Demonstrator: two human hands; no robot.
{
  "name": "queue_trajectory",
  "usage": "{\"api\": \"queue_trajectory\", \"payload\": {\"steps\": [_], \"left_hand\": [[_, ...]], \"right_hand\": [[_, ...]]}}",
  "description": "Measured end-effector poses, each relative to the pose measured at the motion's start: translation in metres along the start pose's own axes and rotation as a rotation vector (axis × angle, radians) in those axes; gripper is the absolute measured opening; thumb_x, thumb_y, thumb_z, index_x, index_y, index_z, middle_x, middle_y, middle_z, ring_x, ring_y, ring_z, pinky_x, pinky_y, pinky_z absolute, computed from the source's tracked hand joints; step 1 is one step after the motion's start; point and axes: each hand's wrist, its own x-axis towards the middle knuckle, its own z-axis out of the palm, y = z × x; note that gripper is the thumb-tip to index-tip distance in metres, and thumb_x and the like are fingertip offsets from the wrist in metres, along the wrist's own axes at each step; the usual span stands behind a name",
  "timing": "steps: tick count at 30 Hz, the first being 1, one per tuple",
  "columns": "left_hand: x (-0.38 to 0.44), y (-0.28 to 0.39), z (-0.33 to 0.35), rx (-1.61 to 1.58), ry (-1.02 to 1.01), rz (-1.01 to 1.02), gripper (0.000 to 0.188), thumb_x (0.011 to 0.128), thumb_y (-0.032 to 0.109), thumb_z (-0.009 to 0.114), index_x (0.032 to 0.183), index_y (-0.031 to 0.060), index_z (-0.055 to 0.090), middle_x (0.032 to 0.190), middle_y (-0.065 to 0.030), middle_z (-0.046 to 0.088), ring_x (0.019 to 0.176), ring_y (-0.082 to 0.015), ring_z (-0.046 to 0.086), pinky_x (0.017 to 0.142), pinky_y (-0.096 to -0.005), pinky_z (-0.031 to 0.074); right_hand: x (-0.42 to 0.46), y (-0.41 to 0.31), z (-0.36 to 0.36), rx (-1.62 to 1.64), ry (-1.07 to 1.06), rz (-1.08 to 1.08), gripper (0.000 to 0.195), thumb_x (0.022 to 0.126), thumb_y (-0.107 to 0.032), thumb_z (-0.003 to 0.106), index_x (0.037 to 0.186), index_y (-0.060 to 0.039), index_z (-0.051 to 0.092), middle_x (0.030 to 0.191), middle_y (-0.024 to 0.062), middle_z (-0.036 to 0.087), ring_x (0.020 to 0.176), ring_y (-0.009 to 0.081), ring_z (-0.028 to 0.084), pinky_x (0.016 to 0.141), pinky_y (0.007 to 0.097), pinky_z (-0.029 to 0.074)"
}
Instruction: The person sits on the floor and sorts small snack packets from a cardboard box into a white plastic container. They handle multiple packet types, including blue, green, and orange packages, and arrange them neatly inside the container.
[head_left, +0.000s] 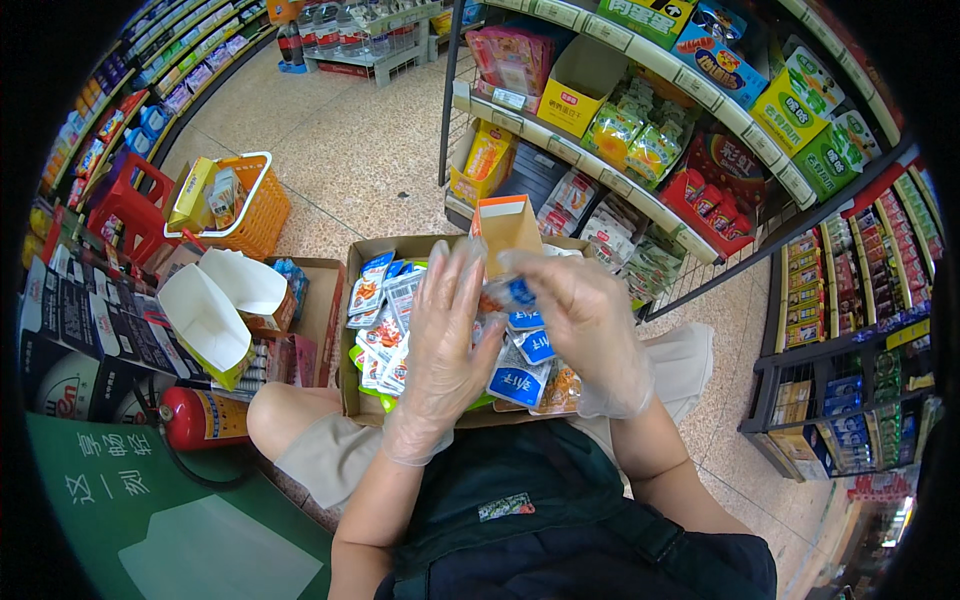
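A shallow cardboard box (457, 420) full of small snack packets stands before me, above my lap. Over it, my left hand (450, 330), in a clear plastic glove, is raised with its fingers extended and no packet plainly held. My gloved right hand (589, 322) has its fingers bent round a blurred snack packet with a blue patch (519, 291). Just beyond both hands stands an upright open carton (508, 225) with an orange rim. White packets (382, 337) lie in the box's left part, blue-and-white packets (517, 375) in its right part.
A wire shelf rack (630, 172) with snack boxes rises ahead and to the right. At left are an orange basket (262, 214), a red plastic stool (131, 199), empty-looking white-lined cartons (206, 319) and a fire extinguisher (187, 418). Another rack (765, 367) stands far right.
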Motion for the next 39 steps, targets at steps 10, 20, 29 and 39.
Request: {"api": "queue_trajectory", "payload": {"steps": [10, 20, 29, 39], "left_hand": [[-0.036, -0.035, -0.012, 0.082, 0.061, -0.317, 0.062, 0.084, -0.002, 0.072, 0.143, 0.0046, 0.055, 0.1, -0.0177, 0.067, 0.085, -0.0364, 0.066, 0.08, -0.0448, 0.054], [-0.056, -0.059, 0.004, 0.501, -0.087, -0.234, 0.064, 0.08, -0.001, 0.067, 0.143, 0.0057, 0.056, 0.143, -0.0291, 0.051, 0.117, -0.0453, 0.056, 0.098, -0.0523, 0.047], [-0.05, -0.053, 0.004, 0.468, -0.088, -0.191, 0.051, 0.083, 0.006, 0.067, 0.134, 0.0011, 0.061, 0.143, -0.0286, 0.051, 0.131, -0.0474, 0.048, 0.109, -0.059, 0.036], [-0.027, -0.015, 0.025, 0.222, -0.198, -0.125, 0.056, 0.086, 0.008, 0.07, 0.141, 0.0045, 0.057, 0.151, -0.0284, 0.045, 0.142, -0.0484, 0.039, 0.116, -0.0551, 0.034]], "right_hand": [[-0.009, 0.021, 0.043, 0.002, -0.139, 0.051, 0.033, 0.09, -0.006, 0.066, 0.124, -0.0079, 0.066, 0.108, 0.0175, 0.071, 0.101, 0.0377, 0.068, 0.088, 0.0465, 0.054], [-0.032, 0.055, 0.054, -0.338, -0.682, 0.166, 0.036, 0.086, -0.019, 0.066, 0.116, 0.0003, 0.065, 0.113, 0.0192, 0.068, 0.107, 0.037, 0.066, 0.091, 0.0472, 0.054], [-0.016, 0.042, 0.054, -0.403, -0.754, 0.282, 0.023, 0.085, -0.014, 0.062, 0.104, -0.0037, 0.072, 0.085, 0.0237, 0.072, 0.081, 0.0417, 0.072, 0.076, 0.0526, 0.056], [-0.01, 0.056, 0.034, -0.32, -0.158, 0.215, 0.028, 0.084, -0.001, 0.059, 0.107, -0.0081, 0.074, 0.082, 0.0216, 0.073, 0.078, 0.0388, 0.073, 0.072, 0.0486, 0.058]]}}
